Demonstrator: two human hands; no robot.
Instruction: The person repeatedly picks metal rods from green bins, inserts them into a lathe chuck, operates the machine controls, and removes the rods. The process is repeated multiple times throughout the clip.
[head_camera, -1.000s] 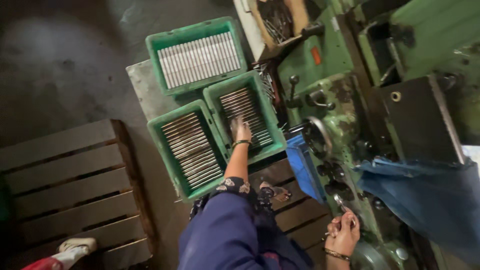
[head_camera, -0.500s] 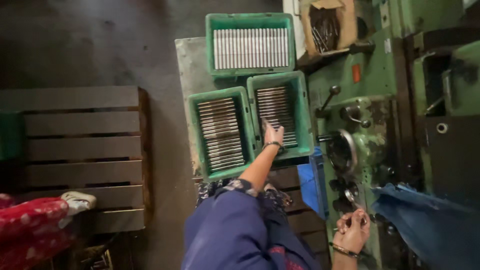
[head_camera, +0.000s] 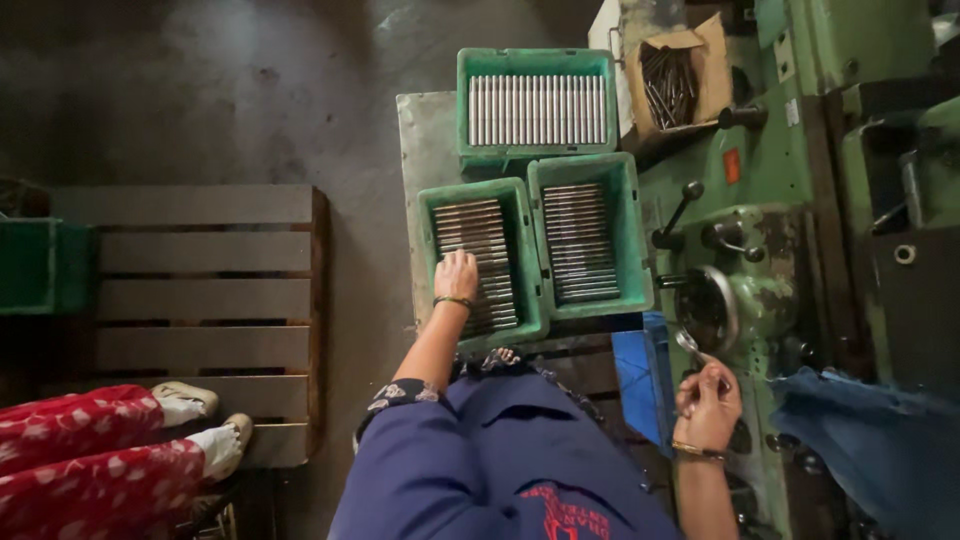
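The rods (head_camera: 478, 262) sit in rows in the near-left green bin (head_camera: 430, 262), and the left hand (head_camera: 457, 275) lies flat on them, fingers loose, gripping nothing I can see. Another bin (head_camera: 634, 235) touches its right side. The right hand (head_camera: 708, 402) is curled around a lever (head_camera: 688, 345) on the green machine (head_camera: 770, 170).

cardboard box (head_camera: 672, 82) | open, brown | on green machine (head_camera: 800, 200), top right

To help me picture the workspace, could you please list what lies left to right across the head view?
Red patterned trouser legs → wooden pallet → left hand on green crate of metal rods → second green rod crate → right hand → green machine.
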